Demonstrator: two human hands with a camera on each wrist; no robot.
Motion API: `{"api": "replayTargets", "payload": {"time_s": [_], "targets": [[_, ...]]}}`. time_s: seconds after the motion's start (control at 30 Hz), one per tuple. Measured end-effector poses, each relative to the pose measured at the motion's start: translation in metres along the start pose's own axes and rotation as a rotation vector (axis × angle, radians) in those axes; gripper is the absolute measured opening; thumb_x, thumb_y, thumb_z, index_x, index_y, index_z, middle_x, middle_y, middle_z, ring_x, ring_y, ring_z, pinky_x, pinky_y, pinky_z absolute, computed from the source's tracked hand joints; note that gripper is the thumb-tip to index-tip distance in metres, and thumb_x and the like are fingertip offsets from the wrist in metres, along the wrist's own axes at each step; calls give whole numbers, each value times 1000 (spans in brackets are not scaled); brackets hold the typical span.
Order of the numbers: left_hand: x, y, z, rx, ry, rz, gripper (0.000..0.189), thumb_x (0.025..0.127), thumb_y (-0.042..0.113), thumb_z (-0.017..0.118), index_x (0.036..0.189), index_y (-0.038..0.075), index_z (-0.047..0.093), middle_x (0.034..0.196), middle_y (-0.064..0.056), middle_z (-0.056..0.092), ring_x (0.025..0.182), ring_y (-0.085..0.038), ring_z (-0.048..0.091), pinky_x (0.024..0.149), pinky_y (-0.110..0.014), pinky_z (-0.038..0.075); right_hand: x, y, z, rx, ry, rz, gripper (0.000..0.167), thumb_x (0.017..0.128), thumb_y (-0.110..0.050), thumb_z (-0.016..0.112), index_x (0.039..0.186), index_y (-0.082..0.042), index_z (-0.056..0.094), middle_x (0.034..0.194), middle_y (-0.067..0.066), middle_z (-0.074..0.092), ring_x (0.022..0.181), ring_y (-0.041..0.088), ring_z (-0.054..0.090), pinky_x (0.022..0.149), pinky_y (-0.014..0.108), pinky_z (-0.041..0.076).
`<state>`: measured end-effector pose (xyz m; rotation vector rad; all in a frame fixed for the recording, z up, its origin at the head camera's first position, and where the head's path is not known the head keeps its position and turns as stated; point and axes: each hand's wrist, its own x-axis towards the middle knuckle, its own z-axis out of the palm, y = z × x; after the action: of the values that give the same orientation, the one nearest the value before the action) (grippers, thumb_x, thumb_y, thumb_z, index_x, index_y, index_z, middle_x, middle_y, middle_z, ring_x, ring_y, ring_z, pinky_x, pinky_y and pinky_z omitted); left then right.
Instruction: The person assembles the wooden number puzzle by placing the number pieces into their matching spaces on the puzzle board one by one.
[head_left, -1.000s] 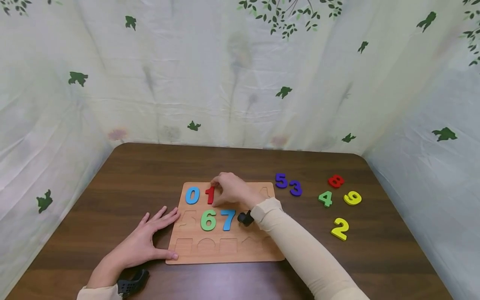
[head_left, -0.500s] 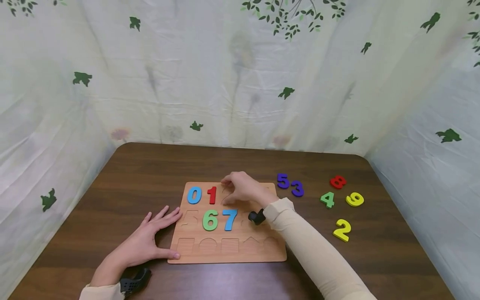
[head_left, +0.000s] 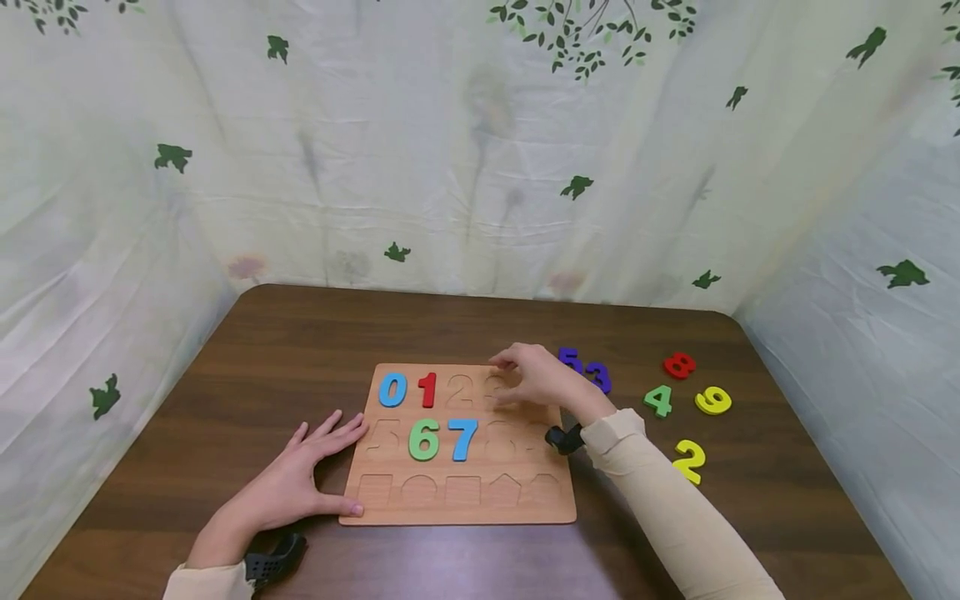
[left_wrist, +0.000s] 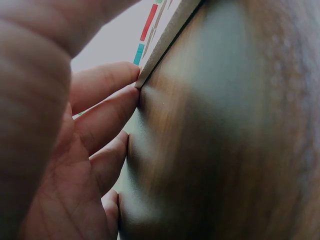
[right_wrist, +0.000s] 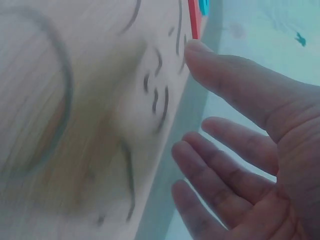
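My left hand rests beside the wooden number puzzle board, thumb and fingertips touching its left edge, as the left wrist view also shows. Over the board's upper right reaches my right hand, holding nothing; its fingers are apart and relaxed in the right wrist view. A blue 0 and red 1 sit in the top row. A green 6 and blue 7 lie in the middle row. Other outlined recesses hold no pieces. The right hand partly covers the top-right recesses.
Right of the board lie a purple 5, purple 3, green 4, red 8, yellow 9 and yellow 2. The right forearm slightly overlaps the 2. Patterned curtains surround the brown table.
My right hand has moved rightward along the top row, from the red 1 past the 2 recess toward the purple numbers. The left hand stays at the board's edge.
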<state>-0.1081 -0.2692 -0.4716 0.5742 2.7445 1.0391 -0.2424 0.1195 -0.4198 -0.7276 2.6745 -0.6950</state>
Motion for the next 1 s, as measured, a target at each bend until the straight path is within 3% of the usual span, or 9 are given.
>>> {"api": "replayTargets", "payload": {"time_s": [0.3, 0.6, 1.0], "targets": [[0, 0, 1, -7, 0, 1, 108, 70, 59, 96, 161, 21, 52, 170, -12, 45, 162, -53, 22, 125, -81, 5, -46, 36, -18, 16, 27, -2, 69, 86, -32, 93, 142, -2, 67, 136, 14, 71, 125, 34, 68, 108, 50, 58], [0, 2, -1, -1, 0, -2, 108, 70, 59, 96, 161, 20, 52, 170, -12, 46, 162, -54, 22, 125, -81, 5, -103, 69, -34, -2, 37, 131, 71, 87, -34, 92, 147, -7, 65, 140, 19, 66, 128, 39, 64, 109, 60, 55], [-1, 4, -1, -1, -8, -13, 108, 70, 59, 96, 161, 20, 52, 170, -12, 45, 162, -53, 21, 126, -80, 4, -176, 103, -44, 21, 46, 251, 83, 84, -36, 93, 151, -1, 58, 145, 28, 60, 126, 49, 63, 100, 63, 58]]}}
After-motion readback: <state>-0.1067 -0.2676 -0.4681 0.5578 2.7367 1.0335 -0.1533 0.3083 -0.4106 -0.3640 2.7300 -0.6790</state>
